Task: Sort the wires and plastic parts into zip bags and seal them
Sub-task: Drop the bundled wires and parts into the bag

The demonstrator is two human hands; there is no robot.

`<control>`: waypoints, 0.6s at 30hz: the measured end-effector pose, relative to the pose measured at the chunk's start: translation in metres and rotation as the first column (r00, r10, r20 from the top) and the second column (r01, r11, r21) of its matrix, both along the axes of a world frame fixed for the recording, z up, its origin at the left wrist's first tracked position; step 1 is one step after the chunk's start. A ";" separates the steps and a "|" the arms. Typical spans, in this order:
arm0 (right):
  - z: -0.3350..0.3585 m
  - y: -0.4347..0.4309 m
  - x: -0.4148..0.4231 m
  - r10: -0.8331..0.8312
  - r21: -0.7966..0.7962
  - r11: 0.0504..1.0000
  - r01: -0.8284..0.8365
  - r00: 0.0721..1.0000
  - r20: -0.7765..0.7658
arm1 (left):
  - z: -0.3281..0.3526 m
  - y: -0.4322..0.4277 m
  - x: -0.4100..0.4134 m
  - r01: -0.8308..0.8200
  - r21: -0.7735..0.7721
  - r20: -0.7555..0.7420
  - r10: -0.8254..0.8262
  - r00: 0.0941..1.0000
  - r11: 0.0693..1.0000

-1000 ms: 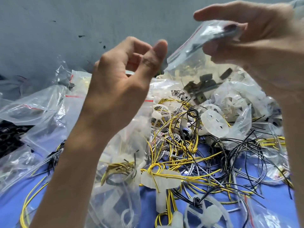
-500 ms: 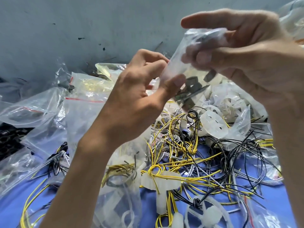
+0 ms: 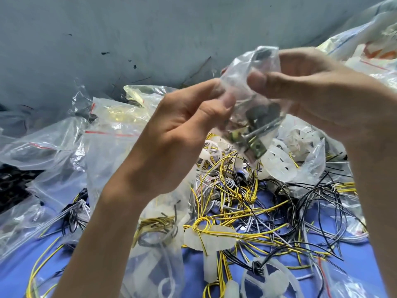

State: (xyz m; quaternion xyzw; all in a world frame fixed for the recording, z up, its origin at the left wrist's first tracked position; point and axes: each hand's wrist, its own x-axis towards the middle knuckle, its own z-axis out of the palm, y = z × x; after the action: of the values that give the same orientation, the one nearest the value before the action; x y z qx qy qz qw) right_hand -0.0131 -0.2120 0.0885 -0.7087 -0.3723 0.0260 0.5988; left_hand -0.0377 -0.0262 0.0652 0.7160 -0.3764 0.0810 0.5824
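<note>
Head view, left hand point(image 3: 178, 130) and right hand point(image 3: 311, 87) pinching clear zip bag point(image 3: 238, 69), dark parts point(image 3: 257, 111), perhaps metal

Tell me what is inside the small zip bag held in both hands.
Low in the small zip bag sit small dark parts and thin rods. The left hand and right hand pinch its upper part, hiding whatever lies there.
</note>
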 end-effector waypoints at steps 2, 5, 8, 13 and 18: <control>-0.001 0.001 0.000 0.006 0.001 1.000 -0.006 1.000 0.004 | 0.000 0.001 0.001 -0.006 -0.007 0.000 0.006 1.000 1.000; 0.000 0.001 0.001 -0.143 0.025 0.990 0.141 0.987 0.079 | 0.000 0.001 0.004 -0.055 -0.056 -0.060 0.052 0.997 0.997; 0.001 0.004 0.002 -0.278 0.053 0.961 0.273 0.950 0.145 | 0.000 0.001 0.005 -0.057 -0.089 -0.161 0.042 0.986 0.994; 0.001 0.015 -0.001 -0.343 0.109 0.938 0.328 0.925 0.164 | 0.000 -0.004 0.001 -0.050 -0.025 -0.173 0.045 0.984 0.998; 0.002 0.014 -0.005 -0.199 0.076 0.978 0.193 0.975 0.096 | 0.002 -0.004 0.001 -0.121 -0.034 -0.091 0.118 0.989 0.992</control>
State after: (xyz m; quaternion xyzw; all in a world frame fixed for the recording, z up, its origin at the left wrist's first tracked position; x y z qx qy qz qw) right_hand -0.0177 -0.1980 0.0900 -0.7220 -0.3317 -0.0823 0.6015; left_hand -0.0372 -0.0298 0.0667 0.7285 -0.3050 0.0913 0.6066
